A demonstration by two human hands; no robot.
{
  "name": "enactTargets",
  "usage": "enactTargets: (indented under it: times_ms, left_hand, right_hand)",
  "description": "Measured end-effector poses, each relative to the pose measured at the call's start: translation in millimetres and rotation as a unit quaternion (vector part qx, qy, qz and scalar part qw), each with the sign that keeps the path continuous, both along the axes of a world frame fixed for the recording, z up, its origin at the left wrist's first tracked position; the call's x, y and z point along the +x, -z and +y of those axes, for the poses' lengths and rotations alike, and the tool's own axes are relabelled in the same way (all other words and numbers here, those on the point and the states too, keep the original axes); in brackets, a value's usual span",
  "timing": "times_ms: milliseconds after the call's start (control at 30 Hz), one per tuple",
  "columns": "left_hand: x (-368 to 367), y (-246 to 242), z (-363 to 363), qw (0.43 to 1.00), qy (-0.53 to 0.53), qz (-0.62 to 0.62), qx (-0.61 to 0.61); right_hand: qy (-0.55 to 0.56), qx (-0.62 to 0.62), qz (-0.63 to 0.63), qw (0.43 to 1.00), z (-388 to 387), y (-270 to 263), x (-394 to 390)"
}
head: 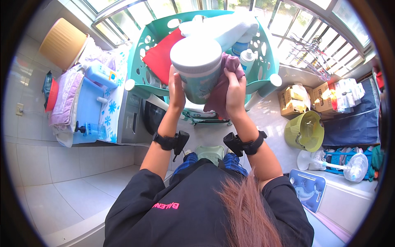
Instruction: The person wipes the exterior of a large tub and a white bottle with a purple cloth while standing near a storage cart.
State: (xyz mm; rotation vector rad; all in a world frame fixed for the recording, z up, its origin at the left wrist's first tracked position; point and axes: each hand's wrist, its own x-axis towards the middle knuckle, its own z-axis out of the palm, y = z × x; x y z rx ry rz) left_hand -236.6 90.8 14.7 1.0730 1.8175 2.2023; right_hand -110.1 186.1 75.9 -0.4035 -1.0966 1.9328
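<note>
A large plastic tub (199, 85) with a ribbed white screw lid and a printed greenish body is held up before me, above the front of a teal basket trolley (135, 55). My left hand (176, 89) supports its left side with the palm. My right hand (236, 91) grips a crumpled mauve cloth (217, 91), which lies against the tub's right side. Behind the tub, the trolley's top basket holds a red item (162, 57), a white bundle (228, 31) and a white pump bottle (247, 58). The tub hides the basket's middle.
A washing machine (128, 120) stands at left, bearing a blue basin (92, 95) and a detergent bottle (101, 74). Cardboard boxes (291, 100), a green-yellow basket (304, 131) and a white fan (355, 168) are at right. A small green stool (210, 152) sits between my feet.
</note>
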Motion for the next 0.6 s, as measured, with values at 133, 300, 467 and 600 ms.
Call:
enactTargets:
  times_ms: [133, 300, 467, 600]
  left_hand:
    - [7, 3, -10, 0.998, 0.003, -0.062, -0.031]
    - [18, 4, -5, 0.994, -0.002, -0.103, 0.033]
    - [8, -3, -4, 1.0, 0.006, -0.012, 0.005]
    - [-6, 12, 3, 0.999, 0.028, -0.002, 0.023]
  right_hand:
    - [0.021, 0.035, 0.027, 0.999, -13, 7, 2]
    - [0.126, 0.242, -0.078, 0.959, -38, 18, 9]
    - [0.063, 0.216, 0.0, 0.974, -27, 24, 20]
    - [0.003, 0.029, 0.046, 0.998, -5, 9, 23]
